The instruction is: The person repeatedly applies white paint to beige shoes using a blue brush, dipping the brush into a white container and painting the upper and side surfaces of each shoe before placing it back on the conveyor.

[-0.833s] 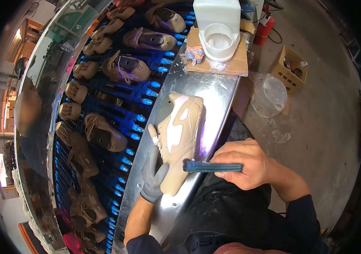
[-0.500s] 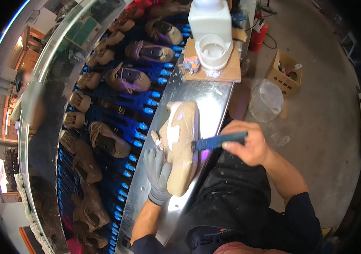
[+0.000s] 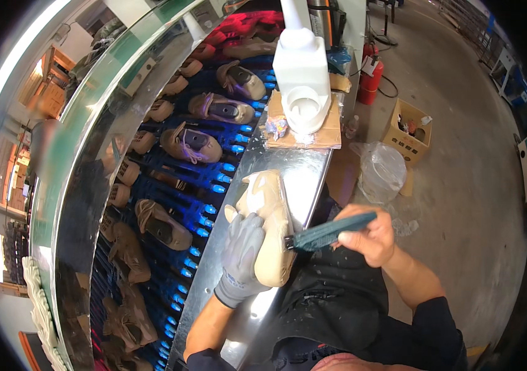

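On the metal ledge (image 3: 226,207) in front of me lies a tan sneaker (image 3: 271,207) on its side, its lighter side panel facing up. My left hand (image 3: 243,250), in a grey glove, grips the sneaker's left side near its lower end. My bare right hand (image 3: 368,238) is closed around the dark teal handle of a brush (image 3: 331,232). The brush's short black tip meets the sneaker's right edge, along the sole side. Part of the shoe is hidden under my gloved fingers.
A white plastic dispenser bottle (image 3: 303,74) stands on cardboard (image 3: 331,133) beyond the sneaker. Left of the ledge, several tan shoes (image 3: 192,145) sit on a rack of blue-tipped rods (image 3: 208,209). To the right are a clear plastic bag (image 3: 379,173), a carton (image 3: 410,133) and a red extinguisher (image 3: 369,80).
My left hand has shifted from beside the sneaker to over its side. The brush has moved down the shoe's right edge toward its near end, and its handle tilts more. The view has shifted.
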Demonstrator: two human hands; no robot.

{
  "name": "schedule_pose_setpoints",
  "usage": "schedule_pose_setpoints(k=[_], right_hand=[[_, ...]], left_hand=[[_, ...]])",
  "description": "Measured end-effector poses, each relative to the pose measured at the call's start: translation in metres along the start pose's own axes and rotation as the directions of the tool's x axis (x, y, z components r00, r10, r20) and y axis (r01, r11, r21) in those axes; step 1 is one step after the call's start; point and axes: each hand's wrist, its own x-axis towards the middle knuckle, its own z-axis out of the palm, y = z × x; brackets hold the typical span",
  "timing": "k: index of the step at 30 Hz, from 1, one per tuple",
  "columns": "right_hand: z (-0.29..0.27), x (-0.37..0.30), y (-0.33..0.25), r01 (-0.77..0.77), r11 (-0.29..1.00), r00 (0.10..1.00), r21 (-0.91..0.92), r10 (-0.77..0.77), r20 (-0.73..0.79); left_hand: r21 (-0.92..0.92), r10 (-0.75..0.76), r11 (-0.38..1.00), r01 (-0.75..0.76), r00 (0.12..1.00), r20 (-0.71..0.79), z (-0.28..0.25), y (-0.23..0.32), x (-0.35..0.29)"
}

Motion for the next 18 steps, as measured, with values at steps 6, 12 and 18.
schedule_pose_setpoints(k=[6,12,18], right_hand=[[-0.006,0.037,-0.008,-0.073,0.997,0.997,-0.013,0.073,-0.014],[-0.012,0.042,-0.019,0.066,0.986,0.989,-0.15,-0.045,0.143],[-0.006,0.04,-0.035,0.206,0.939,0.967,-0.276,-0.152,0.206]], left_hand=[[-0.054,0.033,0.998,-0.029,0.997,0.072,-0.013,0.002,0.015],[-0.058,0.054,0.997,-0.045,0.986,0.161,-0.019,-0.002,0.019],[-0.004,0.043,0.999,-0.043,0.986,0.16,-0.02,-0.001,0.031]])
